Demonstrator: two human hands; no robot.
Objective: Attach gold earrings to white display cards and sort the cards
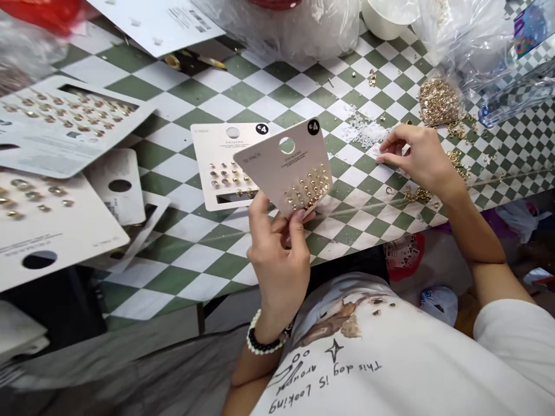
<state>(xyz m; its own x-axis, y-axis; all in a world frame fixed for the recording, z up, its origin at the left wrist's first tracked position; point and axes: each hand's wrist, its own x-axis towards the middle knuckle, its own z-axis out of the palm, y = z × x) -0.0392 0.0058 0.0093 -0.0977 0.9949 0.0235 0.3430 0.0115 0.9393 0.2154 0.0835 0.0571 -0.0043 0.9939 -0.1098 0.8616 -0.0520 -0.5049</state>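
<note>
- White card set with rows of gold studs (the held card (288, 164)): tilted up over the chequered tabletop (173, 280), its lower edge gripped between the thumb and fingers of the left hand (280, 248)
- Second studded card (208, 144): flat on the tabletop to the left of the held card, which covers part of it
- Right hand (410, 150): well to the right of the held card, thumb and fingertips drawn close together beside a scatter of small whitish pieces (364, 128); whether they grip one cannot be told
- Step in hand, as judged: steadying the held card while the right hand picks among the pieces
- Next move, as judged: calls for a fine pinch on a single piece and an unmoving left grip
- Hidden: the back of the held card and the left fingertips behind it
- Cut off: a large studded card (87, 214), far left of the held card, by the picture's edge
- Hard to make out: the held card's small print
</note>
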